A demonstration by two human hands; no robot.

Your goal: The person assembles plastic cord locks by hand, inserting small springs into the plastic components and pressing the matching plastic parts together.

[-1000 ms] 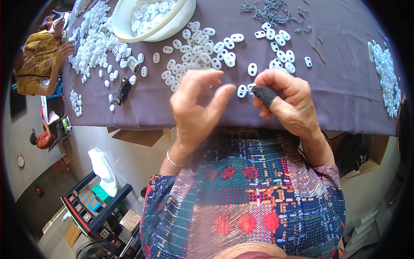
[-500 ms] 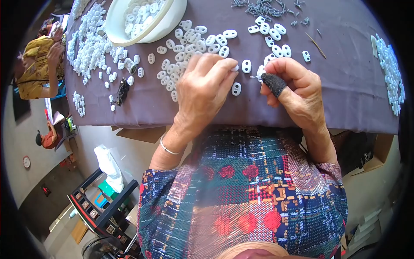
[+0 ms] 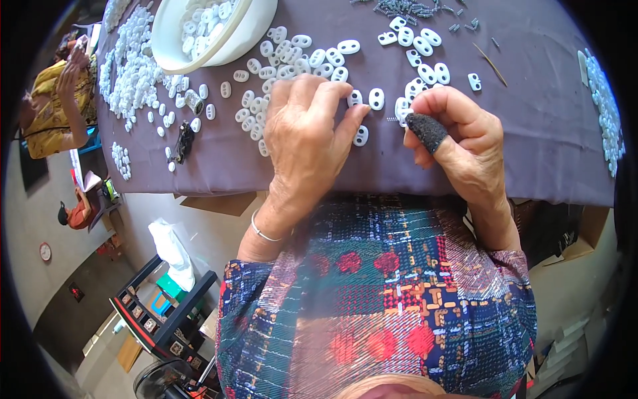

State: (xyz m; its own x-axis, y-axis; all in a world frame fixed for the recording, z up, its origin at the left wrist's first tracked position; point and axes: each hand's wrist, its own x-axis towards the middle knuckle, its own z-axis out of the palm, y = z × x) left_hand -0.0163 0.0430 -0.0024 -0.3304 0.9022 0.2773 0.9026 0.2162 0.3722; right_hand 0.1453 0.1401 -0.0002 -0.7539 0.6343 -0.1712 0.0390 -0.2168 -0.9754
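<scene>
My right hand (image 3: 458, 136), with a black sleeve (image 3: 427, 132) over the thumb, pinches a white oval two-hole cord lock (image 3: 401, 108). A thin metal spring (image 3: 392, 120) shows at its left side; whether it is joined to the cord lock is unclear. My left hand (image 3: 307, 126) is low over the table, thumb and forefinger parted around another white two-hole cord lock (image 3: 355, 98) that faces up. The thumb tip touches or nearly touches that one. Two loose pieces, an upper one (image 3: 377, 99) and a lower one (image 3: 360, 136), lie just right of my left hand.
Many white pieces (image 3: 290, 54) lie beyond my left hand, near a white bowl (image 3: 219, 58) of more. Small springs (image 3: 405, 8) and a thin brown stick (image 3: 490, 65) lie at the back. Pale heaps (image 3: 136, 73) cover the left. A person in yellow (image 3: 53, 106) sits far left.
My left thumb and forefinger have spread, and the cord lock that was pinched on its edge now shows its two-hole face. The right hand keeps its grip nearly in place.
</scene>
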